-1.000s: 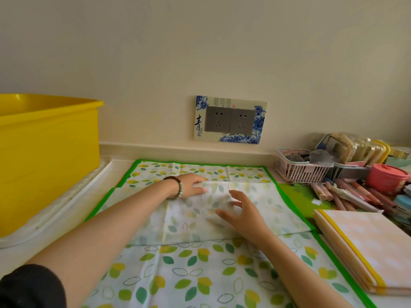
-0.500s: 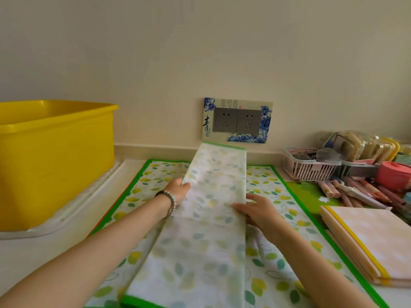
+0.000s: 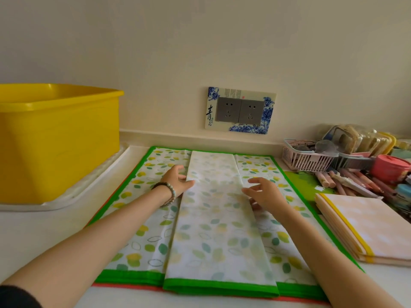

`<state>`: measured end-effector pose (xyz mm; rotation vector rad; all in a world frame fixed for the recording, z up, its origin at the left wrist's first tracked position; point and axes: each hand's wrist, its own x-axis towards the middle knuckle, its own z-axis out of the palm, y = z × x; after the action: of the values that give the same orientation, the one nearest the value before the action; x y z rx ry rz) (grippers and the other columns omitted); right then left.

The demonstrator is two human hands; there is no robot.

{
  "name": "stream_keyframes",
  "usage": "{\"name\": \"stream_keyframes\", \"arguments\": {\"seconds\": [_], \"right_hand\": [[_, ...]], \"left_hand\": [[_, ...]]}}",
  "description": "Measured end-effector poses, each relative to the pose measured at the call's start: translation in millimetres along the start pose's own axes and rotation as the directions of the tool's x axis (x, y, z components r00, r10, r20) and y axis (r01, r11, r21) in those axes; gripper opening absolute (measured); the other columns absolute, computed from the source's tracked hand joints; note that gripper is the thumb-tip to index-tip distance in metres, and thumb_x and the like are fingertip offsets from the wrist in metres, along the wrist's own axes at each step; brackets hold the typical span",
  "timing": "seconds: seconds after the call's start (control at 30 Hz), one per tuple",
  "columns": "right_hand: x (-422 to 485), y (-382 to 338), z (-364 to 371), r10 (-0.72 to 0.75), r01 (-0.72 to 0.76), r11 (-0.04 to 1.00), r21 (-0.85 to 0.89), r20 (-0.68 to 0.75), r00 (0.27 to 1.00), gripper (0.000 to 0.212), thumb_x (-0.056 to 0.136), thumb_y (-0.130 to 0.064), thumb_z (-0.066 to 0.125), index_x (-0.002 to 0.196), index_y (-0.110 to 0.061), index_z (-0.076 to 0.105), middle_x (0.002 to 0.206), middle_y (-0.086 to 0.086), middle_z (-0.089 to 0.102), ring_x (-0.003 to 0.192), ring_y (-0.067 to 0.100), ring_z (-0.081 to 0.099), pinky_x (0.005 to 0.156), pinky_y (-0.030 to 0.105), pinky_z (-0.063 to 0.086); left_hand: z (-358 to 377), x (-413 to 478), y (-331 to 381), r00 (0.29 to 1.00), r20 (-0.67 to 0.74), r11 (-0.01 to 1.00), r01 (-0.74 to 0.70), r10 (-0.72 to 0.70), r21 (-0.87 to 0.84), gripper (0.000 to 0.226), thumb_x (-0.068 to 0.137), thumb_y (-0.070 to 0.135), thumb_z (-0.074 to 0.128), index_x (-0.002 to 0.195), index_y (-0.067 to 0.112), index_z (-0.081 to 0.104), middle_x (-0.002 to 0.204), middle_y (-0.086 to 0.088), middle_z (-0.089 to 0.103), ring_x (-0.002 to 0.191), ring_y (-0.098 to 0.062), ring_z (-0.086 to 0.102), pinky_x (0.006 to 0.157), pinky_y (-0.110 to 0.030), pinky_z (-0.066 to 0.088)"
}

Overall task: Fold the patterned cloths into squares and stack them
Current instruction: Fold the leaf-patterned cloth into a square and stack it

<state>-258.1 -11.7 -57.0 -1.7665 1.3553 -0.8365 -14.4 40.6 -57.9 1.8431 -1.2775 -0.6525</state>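
head view: left hand (image 3: 178, 182) and right hand (image 3: 265, 195), fingers (image 3: 255, 180) loosely spread, flank a long flat leaf-print cloth strip (image 3: 219, 236).

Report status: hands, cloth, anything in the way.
Left hand, right hand open at strip's edges. Leaf cloth a long strip, not yet square. Folded pile at right, apart.

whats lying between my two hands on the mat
The folded strip of leaf-patterned cloth fills the gap between the left hand and right hand, as the head view shows.
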Motion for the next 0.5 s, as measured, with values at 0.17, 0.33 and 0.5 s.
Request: {"name": "stream_keyframes", "arguments": {"seconds": [0.17, 0.33, 0.5], "right_hand": [[-29.0, 4.6, -22.1, -0.345, 0.349, 0.828, -0.439, 0.092, 0.934, 0.034, 0.093, -0.019, 0.056, 0.126, -0.025, 0.054, 0.126, -0.008, 0.054, 0.093, 0.008, 0.060, 0.074, 0.023, 0.051], [-58.9, 17.7, -44.6, -0.548, 0.690, 0.271, -0.671, 0.481, 0.684, 0.055, 0.087, -0.021, 0.065, 0.136, -0.034, 0.044, 0.138, -0.013, 0.049, 0.116, 0.010, 0.057, 0.089, 0.026, 0.050], [-64.1, 22.4, -46.6, -0.604, 0.788, -0.072, -0.612, 0.655, 0.454, 0.084, 0.053, -0.010, 0.089, 0.130, -0.019, 0.054, 0.124, -0.001, 0.064, 0.102, 0.014, 0.067, 0.078, 0.024, 0.054]], "left_hand": [[-30.0, -48.4, -1.0, 0.914, 0.255, 0.842, -0.395, 0.317, 0.367, 0.045, 0.082, 0.043, 0.066, 0.124, 0.034, 0.050, 0.131, 0.010, 0.047, 0.119, -0.009, 0.047, 0.097, -0.023, 0.039], [-46.1, -94.0, -9.7, 0.793, 0.546, 0.720, -0.544, 0.271, 0.431, 0.073, 0.074, 0.061, 0.063, 0.138, 0.038, 0.036, 0.143, 0.020, 0.031, 0.128, 0.005, 0.025, 0.109, -0.018, 0.020], [-51.5, -105.8, -17.7, 0.747, 0.659, 0.622, -0.557, 0.086, 0.550, 0.114, 0.061, 0.075, 0.060, 0.148, 0.037, -0.002, 0.154, 0.023, -0.007, 0.141, 0.001, -0.002, 0.114, -0.022, 0.000]]}}
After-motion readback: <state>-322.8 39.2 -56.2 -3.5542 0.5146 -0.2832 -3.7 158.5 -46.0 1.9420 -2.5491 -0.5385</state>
